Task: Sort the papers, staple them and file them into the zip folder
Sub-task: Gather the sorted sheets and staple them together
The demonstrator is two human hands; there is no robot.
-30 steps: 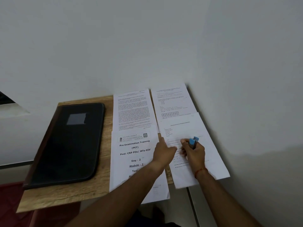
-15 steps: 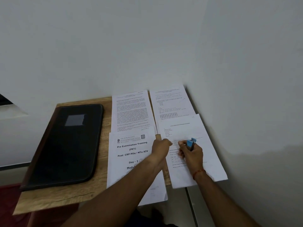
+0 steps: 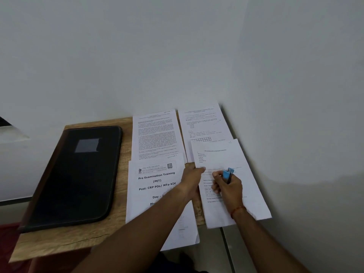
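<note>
Change: left hand (image 3: 192, 179) has turned since a second ago; its fingers pointed away from the person then, and now point right, reaching the left edge of the form sheet (image 3: 222, 154); right hand (image 3: 229, 187) has kept its place over that sheet.
Left hand: lies over the strip of bare wood between the two near sheets; fingertips meet the form sheet's left edge; whether they pinch that edge or only touch it I cannot tell.
Right hand: fingers curled round a small blue stapler (image 3: 227, 173), gripping it; the blue end sticks out above the fist; a red thread (image 3: 237, 210) circles the wrist.
Papers: four lots in a two-by-two block on the right half of the table (image 3: 65, 239); the form sheet is near right, tilted, its top overlapping the grid sheet (image 3: 202, 123) behind it; the title sheet (image 3: 155, 186), headed "Pre Examination Training", is near left, partly under the left forearm; the text sheet (image 3: 155, 134), dense with print, lies far left; both near sheets hang over the table's near edge.
Zip folder (image 3: 78, 174): black, flat on the left part of the table; bare wood separates it from the papers; a pale glare patch shows on its cover.
Table: wooden, set into a corner of pale walls.
</note>
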